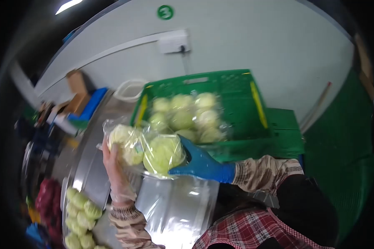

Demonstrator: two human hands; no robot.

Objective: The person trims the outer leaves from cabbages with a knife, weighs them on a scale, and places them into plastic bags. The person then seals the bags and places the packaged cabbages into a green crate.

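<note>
My left hand (115, 174), which seems to be in a thin clear glove, is closed around a pale cabbage in a clear plastic bag (129, 143). Close beside it, my right hand (205, 163) in a blue glove grips another pale green bagged cabbage (163, 154). Both cabbages are held up side by side, above the metal table and in front of a green crate (237, 108). Several wrapped cabbages (182, 119) sit in the crate, on its left side. Below my hands lies a sheet of clear plastic film (174, 203).
Unwrapped cabbages (83, 213) are piled at the lower left, near dark red net sacks (50, 203). A white bucket (129, 90) stands left of the crate. Behind are a cardboard box (77, 97) and a pale wall (245, 37). A stick (318, 106) leans at the right.
</note>
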